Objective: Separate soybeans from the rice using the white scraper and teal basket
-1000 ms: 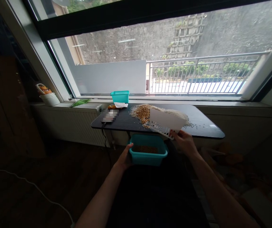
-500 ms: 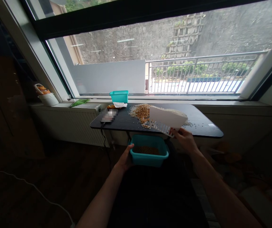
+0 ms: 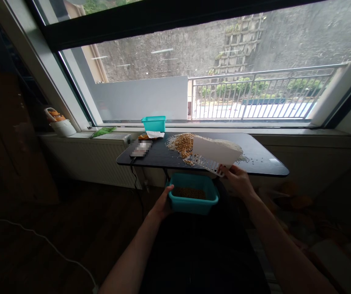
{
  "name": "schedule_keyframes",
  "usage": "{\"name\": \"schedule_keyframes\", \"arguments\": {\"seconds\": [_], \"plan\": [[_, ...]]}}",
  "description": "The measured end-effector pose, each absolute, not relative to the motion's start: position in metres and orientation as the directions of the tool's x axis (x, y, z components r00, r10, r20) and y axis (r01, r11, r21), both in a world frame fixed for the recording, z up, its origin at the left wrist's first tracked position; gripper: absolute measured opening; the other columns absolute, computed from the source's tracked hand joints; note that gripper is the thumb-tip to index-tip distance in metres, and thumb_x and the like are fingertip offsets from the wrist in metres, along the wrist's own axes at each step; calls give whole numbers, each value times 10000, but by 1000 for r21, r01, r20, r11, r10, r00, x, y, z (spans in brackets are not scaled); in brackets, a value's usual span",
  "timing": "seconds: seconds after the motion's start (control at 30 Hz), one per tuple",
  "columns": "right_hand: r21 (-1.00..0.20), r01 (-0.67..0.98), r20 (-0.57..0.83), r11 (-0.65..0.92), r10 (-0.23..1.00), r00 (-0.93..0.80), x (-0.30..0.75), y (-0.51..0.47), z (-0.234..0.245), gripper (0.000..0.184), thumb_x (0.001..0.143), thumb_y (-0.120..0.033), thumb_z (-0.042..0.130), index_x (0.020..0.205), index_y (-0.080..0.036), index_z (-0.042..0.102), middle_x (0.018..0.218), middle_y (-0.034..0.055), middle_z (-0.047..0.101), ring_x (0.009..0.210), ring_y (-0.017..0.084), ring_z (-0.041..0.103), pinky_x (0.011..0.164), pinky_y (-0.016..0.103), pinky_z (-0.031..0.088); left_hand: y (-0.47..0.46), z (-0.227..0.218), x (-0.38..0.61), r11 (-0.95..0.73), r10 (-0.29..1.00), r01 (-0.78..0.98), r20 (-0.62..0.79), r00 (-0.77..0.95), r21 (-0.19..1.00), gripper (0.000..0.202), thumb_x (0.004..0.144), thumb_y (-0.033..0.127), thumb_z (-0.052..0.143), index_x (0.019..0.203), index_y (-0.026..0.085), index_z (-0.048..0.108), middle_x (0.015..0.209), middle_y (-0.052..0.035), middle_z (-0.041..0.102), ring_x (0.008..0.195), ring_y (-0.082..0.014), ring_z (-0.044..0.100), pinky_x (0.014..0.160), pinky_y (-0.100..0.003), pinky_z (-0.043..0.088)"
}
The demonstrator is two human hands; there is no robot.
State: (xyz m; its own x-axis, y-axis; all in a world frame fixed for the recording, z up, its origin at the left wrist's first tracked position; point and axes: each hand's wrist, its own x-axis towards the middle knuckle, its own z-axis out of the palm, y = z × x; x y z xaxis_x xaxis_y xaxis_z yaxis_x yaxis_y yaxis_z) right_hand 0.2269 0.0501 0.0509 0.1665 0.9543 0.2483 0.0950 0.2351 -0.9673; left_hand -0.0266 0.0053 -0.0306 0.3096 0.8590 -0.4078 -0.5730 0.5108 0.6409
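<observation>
My left hand (image 3: 164,203) grips the left rim of a turquoise plastic tub (image 3: 194,206), thumb over the edge. The tub sits below the table's front edge with a layer of brown grains (image 3: 190,192) in it. My right hand (image 3: 236,179) is closed on the lower right corner of a white plastic sheet (image 3: 216,152) with slots along its lower edge. Tilted, the sheet stands over the table (image 3: 261,157) among loose grains. Orange-yellow grains (image 3: 184,145) lie left of it; a pale heap (image 3: 229,144) shows behind, partly hidden.
A second turquoise tub (image 3: 154,123) stands at the back left by the window, with white paper (image 3: 155,134) in front. A pixelated flat device (image 3: 141,148) with a black cable lies on the table's left. A radiator (image 3: 102,159) stands left of the table.
Almost nothing differs. Both hands keep their holds, and the sheet stays in place against the grains; the view shifts very slightly.
</observation>
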Motion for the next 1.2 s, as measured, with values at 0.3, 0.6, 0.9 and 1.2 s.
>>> {"name": "schedule_keyframes", "arguments": {"seconds": [0.3,0.6,0.9,1.2], "plan": [[-956,176,261,234,955,144,226,52,51,349,600,-491,651,692,-154,637,629,26,636,558,136,534,552,264,437,3,-27,-27,510,860,-563,-408,307,651,487,769,448,509,1162,162,522,946,-94,658,846,-225,626,702,-304,491],[-938,219,300,270,946,121,223,49,58,367,617,-513,624,693,-154,636,636,37,640,562,141,536,531,259,428,3,-28,-27,500,866,-567,-392,311,654,500,759,451,524,1157,148,527,963,-102,657,866,-230,623,704,-300,491],[-933,252,296,256,946,136,227,48,62,315,606,-461,634,652,-150,625,605,27,619,547,137,516,526,259,409,2,-25,-27,504,864,-571,-383,327,648,501,775,441,502,1179,146,520,990,-105,652,879,-233,620,733,-311,484],[-925,253,312,282,946,86,218,50,66,246,622,-408,619,607,-163,606,598,22,613,549,137,512,523,256,403,2,-28,-27,507,861,-569,-401,311,648,489,771,446,509,1156,146,530,961,-103,657,862,-230,625,721,-305,487]]}}
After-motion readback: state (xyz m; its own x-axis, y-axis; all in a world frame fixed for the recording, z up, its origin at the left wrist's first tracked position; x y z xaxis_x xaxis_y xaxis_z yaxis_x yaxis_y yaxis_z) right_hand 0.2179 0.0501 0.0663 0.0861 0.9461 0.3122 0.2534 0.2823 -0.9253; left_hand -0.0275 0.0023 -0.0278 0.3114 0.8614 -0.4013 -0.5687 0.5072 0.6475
